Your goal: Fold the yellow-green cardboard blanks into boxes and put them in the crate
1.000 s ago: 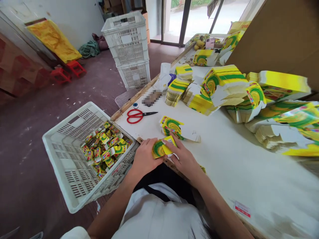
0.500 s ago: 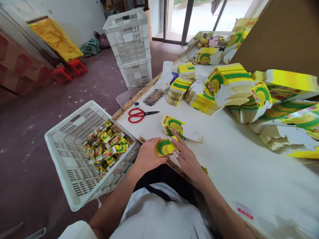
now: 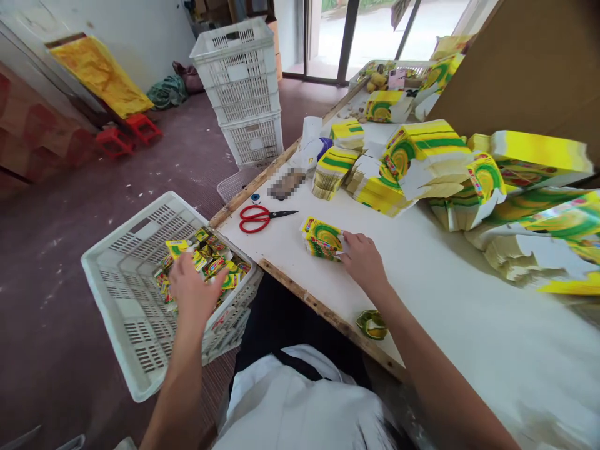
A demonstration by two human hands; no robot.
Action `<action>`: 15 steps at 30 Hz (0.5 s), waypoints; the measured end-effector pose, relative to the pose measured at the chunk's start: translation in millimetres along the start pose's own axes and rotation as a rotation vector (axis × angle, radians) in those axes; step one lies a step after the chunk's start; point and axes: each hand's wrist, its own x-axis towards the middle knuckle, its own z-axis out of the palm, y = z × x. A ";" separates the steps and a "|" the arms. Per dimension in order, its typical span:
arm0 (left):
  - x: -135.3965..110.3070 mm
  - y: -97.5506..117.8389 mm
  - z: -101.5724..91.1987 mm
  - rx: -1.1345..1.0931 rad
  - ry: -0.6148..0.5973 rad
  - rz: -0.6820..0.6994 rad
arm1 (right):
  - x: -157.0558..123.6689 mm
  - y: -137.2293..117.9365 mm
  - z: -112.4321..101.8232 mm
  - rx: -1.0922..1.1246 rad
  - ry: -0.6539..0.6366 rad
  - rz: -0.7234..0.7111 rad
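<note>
My left hand (image 3: 194,284) is over the white plastic crate (image 3: 110,300), thumb and fingers spread. Just past its fingertips is a small yellow-green folded carton (image 3: 177,248), seemingly loose above the heap of small cartons (image 3: 215,265) in the crate. On the white table, my right hand (image 3: 365,259) pinches the right end of a flat yellow-green carton (image 3: 322,236) in a short stack. Its fingertips partly cover the white flaps there. A green ring-like object with a yellow and white inside (image 3: 372,324) lies near the table edge, below my right forearm.
Red-handled scissors (image 3: 267,217) and a small blue-white round item (image 3: 255,198) lie left on the table. Bundles of flat cartons (image 3: 375,187) fill its far side. White crates (image 3: 239,87) stand stacked on the floor behind. A wooden strip (image 3: 304,294) edges the table.
My left hand has moved from the table edge to over the crate, and the carton both hands held is now there, out of its grip. My right hand has shifted to the stack.
</note>
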 end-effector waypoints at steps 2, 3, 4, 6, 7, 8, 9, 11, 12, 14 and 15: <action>-11.0 10.3 18.6 -0.134 -0.142 0.153 | 0.6 -4.9 5.8 0.005 -0.011 -0.006; -17.4 17.3 28.0 -0.199 -0.211 0.200 | 0.4 -7.1 7.9 0.010 -0.012 -0.004; -23.7 24.7 36.5 -0.256 -0.270 0.226 | 0.3 -8.6 9.1 0.017 -0.011 0.000; -35.3 39.0 49.1 -0.360 -0.355 0.237 | 1.0 -9.6 8.8 0.043 -0.003 0.014; -40.4 45.5 53.3 -0.413 -0.386 0.230 | 1.3 -9.8 7.7 0.063 0.001 0.023; -44.9 51.7 56.3 -0.476 -0.418 0.217 | 1.3 -10.4 6.3 0.088 0.006 0.032; -48.9 57.8 58.5 -0.555 -0.458 0.195 | 0.4 -11.9 5.0 0.116 0.009 0.039; -55.6 70.3 61.2 -0.774 -0.558 0.116 | -5.5 -18.8 3.4 0.186 0.005 0.040; -58.2 77.2 61.7 -0.904 -0.606 0.065 | -10.7 -24.4 3.4 0.258 -0.008 0.030; -61.2 92.0 60.5 -1.167 -0.653 -0.027 | -24.9 -38.8 4.8 0.482 -0.065 -0.001; -61.4 99.8 58.5 -1.284 -0.647 -0.072 | -33.1 -46.8 5.9 0.632 -0.110 -0.017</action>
